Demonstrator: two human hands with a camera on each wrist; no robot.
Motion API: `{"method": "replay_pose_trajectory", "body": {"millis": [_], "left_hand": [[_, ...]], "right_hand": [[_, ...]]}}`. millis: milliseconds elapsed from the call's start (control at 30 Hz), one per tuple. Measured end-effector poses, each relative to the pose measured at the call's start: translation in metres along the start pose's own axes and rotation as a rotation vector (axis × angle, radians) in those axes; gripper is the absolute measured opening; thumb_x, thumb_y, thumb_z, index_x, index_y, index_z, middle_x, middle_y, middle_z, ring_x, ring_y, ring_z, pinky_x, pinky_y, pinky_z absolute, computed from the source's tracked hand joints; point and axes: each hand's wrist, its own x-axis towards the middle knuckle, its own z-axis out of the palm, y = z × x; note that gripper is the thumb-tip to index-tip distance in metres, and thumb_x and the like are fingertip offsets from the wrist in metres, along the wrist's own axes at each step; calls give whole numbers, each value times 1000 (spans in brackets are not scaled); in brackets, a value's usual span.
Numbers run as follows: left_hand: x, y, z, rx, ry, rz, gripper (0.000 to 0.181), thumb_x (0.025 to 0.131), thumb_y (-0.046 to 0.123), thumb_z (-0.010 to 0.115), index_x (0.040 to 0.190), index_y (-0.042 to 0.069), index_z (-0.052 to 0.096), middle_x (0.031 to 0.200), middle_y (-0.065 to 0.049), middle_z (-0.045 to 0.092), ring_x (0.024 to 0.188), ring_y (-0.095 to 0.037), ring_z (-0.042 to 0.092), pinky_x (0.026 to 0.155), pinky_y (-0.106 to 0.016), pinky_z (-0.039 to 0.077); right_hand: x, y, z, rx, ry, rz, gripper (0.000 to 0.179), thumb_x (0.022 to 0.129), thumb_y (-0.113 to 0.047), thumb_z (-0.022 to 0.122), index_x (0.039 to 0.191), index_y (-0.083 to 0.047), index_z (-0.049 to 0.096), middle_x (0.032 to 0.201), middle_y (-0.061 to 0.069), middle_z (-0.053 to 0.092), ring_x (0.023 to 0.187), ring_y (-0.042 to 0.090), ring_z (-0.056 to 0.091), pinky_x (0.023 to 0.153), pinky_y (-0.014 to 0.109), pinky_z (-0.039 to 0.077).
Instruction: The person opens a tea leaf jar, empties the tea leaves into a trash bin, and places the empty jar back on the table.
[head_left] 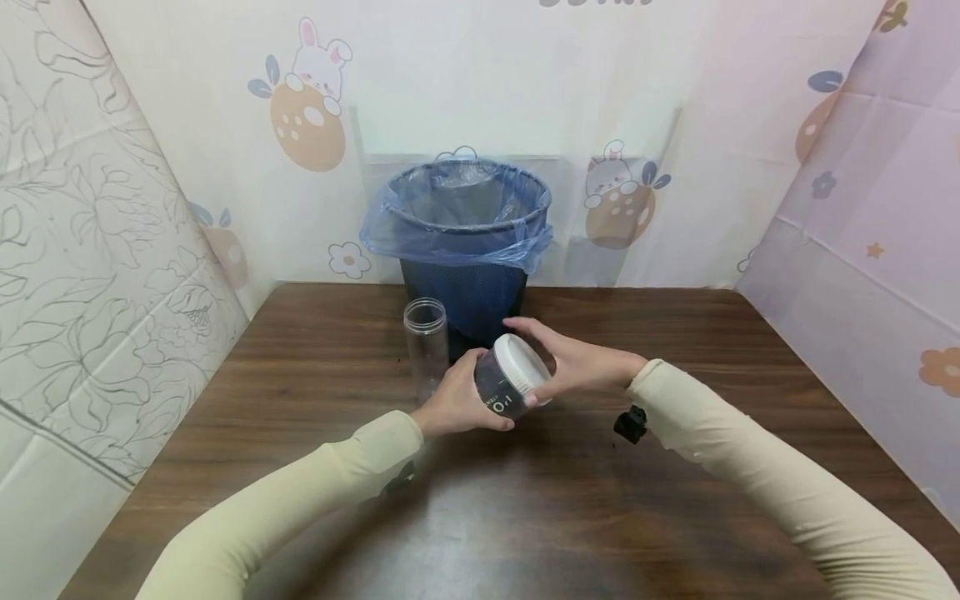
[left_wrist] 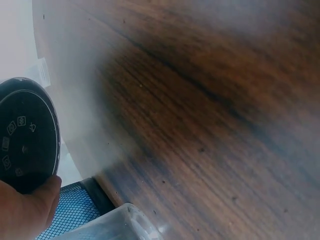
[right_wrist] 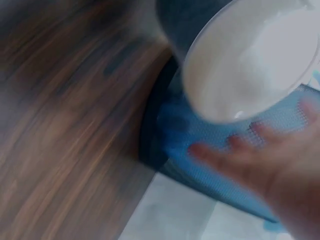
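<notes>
My left hand [head_left: 457, 404] grips a dark see-through jar [head_left: 493, 385] with pale lettering, tilted so that its white screw lid [head_left: 522, 364] leans to the right. In the left wrist view the jar's round dark base [left_wrist: 27, 137] shows small moulded symbols. Around the lid side, my right hand [head_left: 581, 364] has its fingers spread, the thumb close to the lid's lower edge. Blurred right fingers [right_wrist: 235, 162] stand apart from the white lid top [right_wrist: 250, 65] in the right wrist view. Just left of the left hand, a clear lidless plastic jar [head_left: 426, 346] stands upright.
Behind the hands stands a dark mesh waste bin [head_left: 465, 287] lined with a blue plastic bag [head_left: 420, 237]. All of it rests on a brown wooden table [head_left: 525, 517], with patterned sheets [head_left: 750, 125] hanging at the back and sides.
</notes>
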Motion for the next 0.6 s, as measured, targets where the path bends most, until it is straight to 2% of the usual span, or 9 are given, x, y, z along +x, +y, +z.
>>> {"method": "replay_pose_trajectory", "body": {"millis": [100,167,267,333,367,467,600], "left_hand": [[0,-1,0,6,5,-12,103,55,23,92,138,1,35,125,-12,51,106,-24,52,90,-38,45],[-1,-1,0,9,4,-13,104,55,23,92,138,1,35,125,-12,50,107,-24,52,91,-39,44],[0,-1,1,8,-3,-7,104,55,24,92,138,1,35,125,-12,50,107,-25,52,91,-39,44],[0,-1,1,5,-9,-6,104,55,23,92,138,1,35,125,-12,50,107,-24,51,91,-38,44],[0,-1,1,4,-12,-6,104,55,23,92,138,1,35,125,-12,50,107,-24,51,91,-38,44],[-1,-1,2,9,-15,-6,104,54,23,93,138,1,35,124,-11,50,106,-23,51,90,-37,44],[-2,-1,0,9,-20,5,103,54,22,93,137,2,36,123,-10,50,106,-22,51,89,-36,44]], "right_hand": [[7,-5,2,-18,111,142,99,80,-43,75,151,-8,14,149,23,26,132,40,33,99,52,37],[11,-8,3,1,131,246,96,85,-53,64,151,-5,12,149,27,25,131,42,35,96,54,40],[13,-13,3,56,56,394,93,89,-63,49,152,-9,7,149,20,25,127,39,39,86,54,47],[13,-15,3,98,-10,449,89,90,-65,43,152,-12,8,145,17,29,120,36,44,77,53,51],[13,-16,3,115,-37,463,88,89,-66,43,151,-12,10,141,16,32,116,35,46,72,53,52],[13,-17,2,110,-72,445,82,88,-62,51,147,-14,20,130,14,40,109,31,49,70,45,54],[12,-15,0,40,-86,319,76,88,-51,60,144,-12,26,130,11,41,113,29,46,85,39,48]]}}
